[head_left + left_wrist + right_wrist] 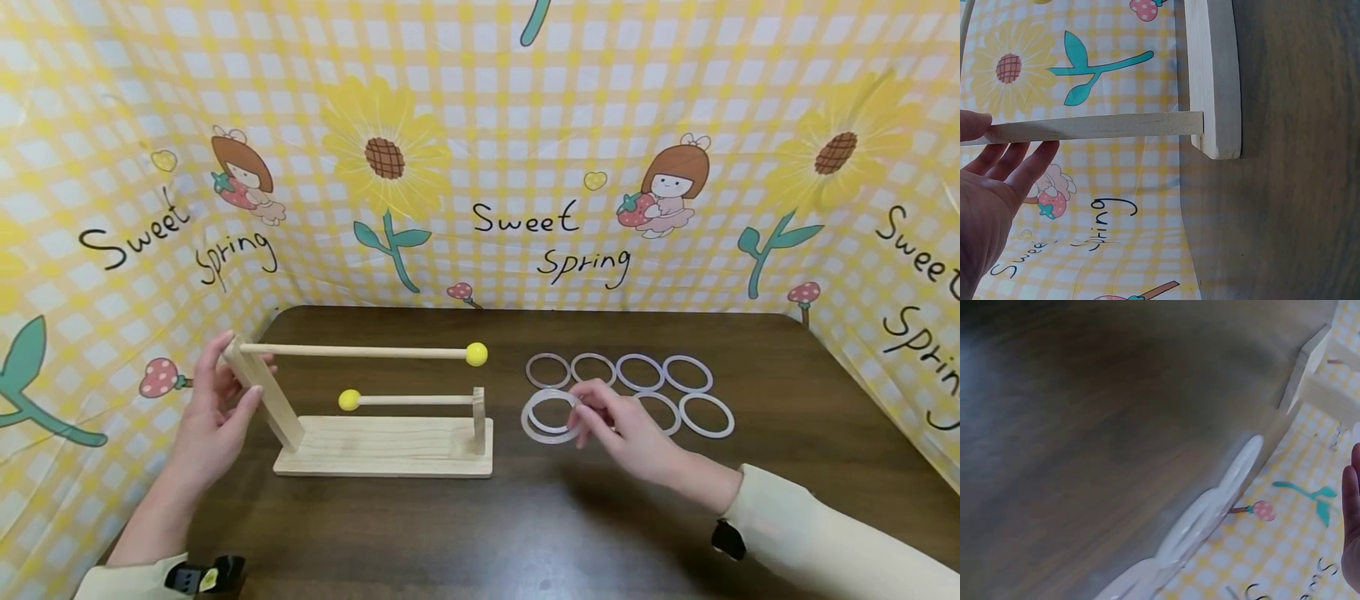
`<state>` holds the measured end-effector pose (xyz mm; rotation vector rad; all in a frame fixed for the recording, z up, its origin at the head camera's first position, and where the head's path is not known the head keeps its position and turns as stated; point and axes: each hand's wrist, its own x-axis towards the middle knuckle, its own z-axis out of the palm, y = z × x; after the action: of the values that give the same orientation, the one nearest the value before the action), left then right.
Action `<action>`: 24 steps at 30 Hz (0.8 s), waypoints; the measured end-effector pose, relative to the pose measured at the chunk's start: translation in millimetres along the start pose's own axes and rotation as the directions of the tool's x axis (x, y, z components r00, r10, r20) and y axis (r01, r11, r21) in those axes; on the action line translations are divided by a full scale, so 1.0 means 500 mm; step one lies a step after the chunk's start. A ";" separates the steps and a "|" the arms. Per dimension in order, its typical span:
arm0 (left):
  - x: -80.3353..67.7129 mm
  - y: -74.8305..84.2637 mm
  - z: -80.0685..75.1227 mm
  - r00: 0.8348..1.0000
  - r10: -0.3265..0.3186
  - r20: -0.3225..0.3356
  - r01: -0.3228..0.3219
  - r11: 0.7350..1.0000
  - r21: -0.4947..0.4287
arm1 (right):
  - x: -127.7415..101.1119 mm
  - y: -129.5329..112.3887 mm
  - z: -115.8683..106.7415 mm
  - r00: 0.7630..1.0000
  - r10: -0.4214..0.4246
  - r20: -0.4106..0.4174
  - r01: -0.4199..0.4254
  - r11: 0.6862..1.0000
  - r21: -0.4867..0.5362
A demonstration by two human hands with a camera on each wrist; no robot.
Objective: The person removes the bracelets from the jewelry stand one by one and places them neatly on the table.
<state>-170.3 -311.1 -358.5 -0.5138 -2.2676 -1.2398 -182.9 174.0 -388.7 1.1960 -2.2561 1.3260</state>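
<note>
A pale wooden stand [390,442] has a tall tilted post at the left and a short post at the right. Each post carries a horizontal rod tipped with a yellow ball [477,354]. My left hand [217,408] grips the tall post near its top, thumb on one side and fingers on the other, as the left wrist view also shows. Right of the stand, my right hand [618,425] pinches a whitish translucent ring [526,417] above another ring. In the right wrist view only part of the right hand [1352,519] shows at the edge.
Several more rings lie in two rows on the dark wooden table [525,533], among them a lilac ring [640,357] at the back and a white ring [707,435] at the front right. A yellow checked cloth [480,125] surrounds the table's back and sides.
</note>
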 end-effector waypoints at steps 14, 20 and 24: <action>0.000 -0.003 -0.002 1.000 -0.002 0.001 0.002 1.000 -0.010 | -0.034 0.048 -0.008 0.979 0.116 0.169 -0.119 0.993 0.012; 0.003 -0.004 -0.003 0.999 0.027 0.018 -0.027 1.000 -0.008 | -0.036 0.054 -0.009 0.941 0.188 0.282 -0.206 0.978 0.038; 0.000 -0.004 -0.002 1.000 0.007 0.007 -0.007 1.000 -0.006 | -0.030 0.058 -0.003 0.912 0.244 0.329 -0.270 0.962 0.037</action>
<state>-171.2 -312.9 -359.2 -0.5278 -2.2667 -1.2433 -195.6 190.1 -414.2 1.2545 -2.6941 1.4136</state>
